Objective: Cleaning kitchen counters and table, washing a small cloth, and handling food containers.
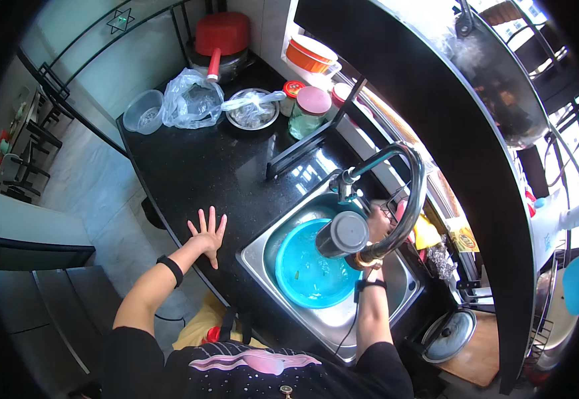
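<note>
My left hand (209, 241) is spread flat, fingers apart, at the black stone countertop (194, 179) left of the sink; nothing is in it. Blurred and partly covered by the chrome faucet (415, 172), my right hand (380, 223) reaches past the sink's far side beside a small wire rack (397, 203). Whether its fingers hold anything cannot be made out. In the stainless steel sink (319, 326) sits a turquoise plastic basin (294, 269) of water with small green bits in it. A grey cylindrical attachment (350, 233) at the faucet's end hangs over the basin.
Behind the sink lie a yellow item (426, 233) and a steel wool scourer (440, 259). A black metal frame (299, 152) stands near lidded glass jars (309, 112). Farther left are a bagged bowl (253, 110), a plastic bag (192, 99) and a clear tub (143, 112). A black shelf (449, 99) overhangs the right.
</note>
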